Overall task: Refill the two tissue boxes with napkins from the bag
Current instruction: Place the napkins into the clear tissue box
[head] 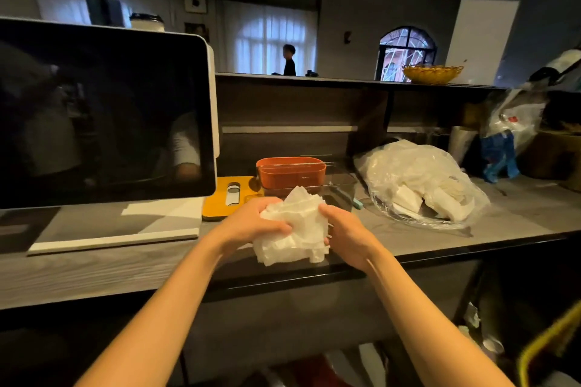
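Both hands grip one loose stack of white napkins (292, 226) above the front edge of the counter (94, 270): the left hand (251, 223) has its fingers curled over the stack's left side, and the right hand (342, 229) clasps its right side. Just behind the stack stands an orange tissue box (290, 173), open at the top, with a clear tissue box (339, 185) touching its right side. A yellow lid (229, 195) with an oval slot lies flat left of the orange box. Further right on the counter lies a clear plastic bag (418, 182) with more white napkins inside. A large dark screen (100, 116) on a white base stands at the counter's left end.
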A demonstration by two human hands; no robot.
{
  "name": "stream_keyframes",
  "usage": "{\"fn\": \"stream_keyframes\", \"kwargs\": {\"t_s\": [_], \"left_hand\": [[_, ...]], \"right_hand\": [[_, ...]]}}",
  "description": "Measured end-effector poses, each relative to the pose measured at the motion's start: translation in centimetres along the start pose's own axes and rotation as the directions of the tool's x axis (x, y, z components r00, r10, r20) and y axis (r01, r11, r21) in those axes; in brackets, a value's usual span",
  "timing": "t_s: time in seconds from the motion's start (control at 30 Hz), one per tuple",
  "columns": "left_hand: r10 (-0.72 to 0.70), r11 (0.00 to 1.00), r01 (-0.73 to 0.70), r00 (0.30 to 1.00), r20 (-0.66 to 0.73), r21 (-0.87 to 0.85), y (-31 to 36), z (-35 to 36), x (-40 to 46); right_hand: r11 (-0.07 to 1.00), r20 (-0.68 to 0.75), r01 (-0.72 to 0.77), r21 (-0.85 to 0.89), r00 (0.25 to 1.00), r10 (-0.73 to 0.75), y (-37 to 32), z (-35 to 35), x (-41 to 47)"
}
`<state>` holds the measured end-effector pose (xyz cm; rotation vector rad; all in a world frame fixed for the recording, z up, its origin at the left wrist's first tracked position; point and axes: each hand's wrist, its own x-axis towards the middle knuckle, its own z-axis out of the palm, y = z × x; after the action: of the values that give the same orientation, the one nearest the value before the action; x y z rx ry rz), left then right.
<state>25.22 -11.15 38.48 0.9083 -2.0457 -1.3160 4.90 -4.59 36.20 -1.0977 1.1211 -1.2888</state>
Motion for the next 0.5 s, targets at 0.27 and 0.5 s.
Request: {"fn": "stream_keyframes", "kwargs": {"t_s": [0.27, 0.5], "left_hand": [[-0.128, 0.915, 0.152, 0.988, 0.089, -0.373, -1.8, -2.1, -1.2], [-0.407, 0.766, 0.323, 0.913, -0.03, -0.556, -3.9, -2.4, -1.0]], "right_hand": [[0.959, 0.095, -0.054, 0.28, 0.995, 0.028, -0.6, 1.1, 2.5], [0.983, -0.223, 0.186, 0.008, 0.958, -0.18, -4.0, 2.4, 3.6]]}}
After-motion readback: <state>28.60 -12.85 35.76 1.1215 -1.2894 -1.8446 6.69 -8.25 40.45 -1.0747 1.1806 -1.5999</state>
